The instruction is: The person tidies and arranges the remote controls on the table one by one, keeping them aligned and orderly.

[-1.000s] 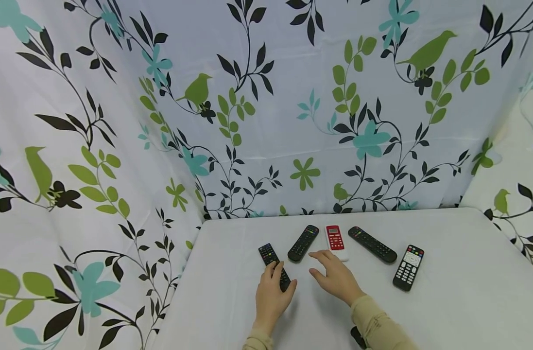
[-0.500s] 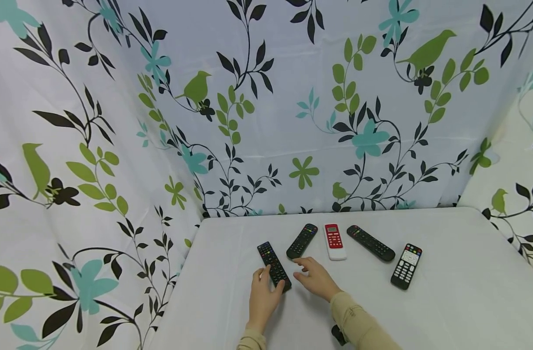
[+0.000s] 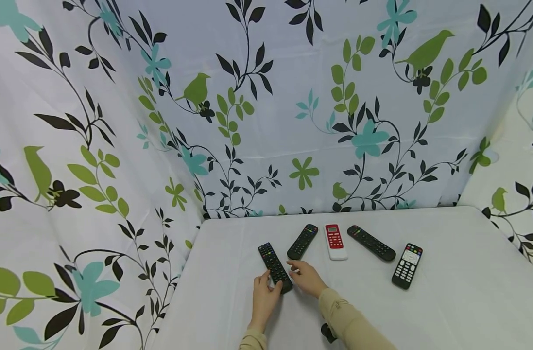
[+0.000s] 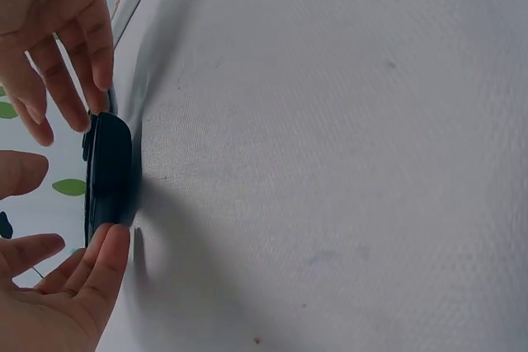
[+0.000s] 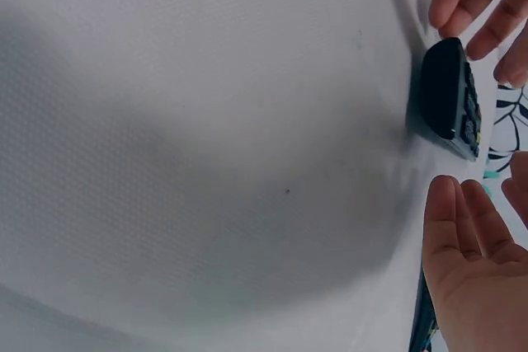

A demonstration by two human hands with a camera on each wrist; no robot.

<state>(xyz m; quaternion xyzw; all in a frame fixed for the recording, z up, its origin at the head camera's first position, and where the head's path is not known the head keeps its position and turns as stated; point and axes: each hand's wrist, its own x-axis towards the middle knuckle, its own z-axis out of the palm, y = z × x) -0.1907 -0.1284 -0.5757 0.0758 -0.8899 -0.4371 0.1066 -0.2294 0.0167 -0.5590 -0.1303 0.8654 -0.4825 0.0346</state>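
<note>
A long black remote control [image 3: 272, 261] lies slanted on the white table. My left hand [image 3: 262, 301] is at its near end, with fingertips at the left edge and the thumb over the lower right corner. In the left wrist view those straight fingers touch the side of the remote [image 4: 113, 162]. My right hand [image 3: 306, 279] hovers just right of the remote, fingers extended toward it. A small gap separates the right hand's fingers [image 5: 443, 204] from the remote [image 5: 443, 92] in the right wrist view. Neither hand grips anything.
Behind the hands lie a black remote [image 3: 303, 241], a red-and-white remote [image 3: 335, 243] and another black remote [image 3: 371, 243]. A black remote with white buttons [image 3: 407, 266] lies farther right. The right sleeve partly hides a black object [image 3: 327, 333]. A patterned curtain [image 3: 266, 121] surrounds the table.
My right hand has moved left and toward me, uncovering the red-and-white remote's lower end. My left hand has drawn back from over the black remote to its near end.
</note>
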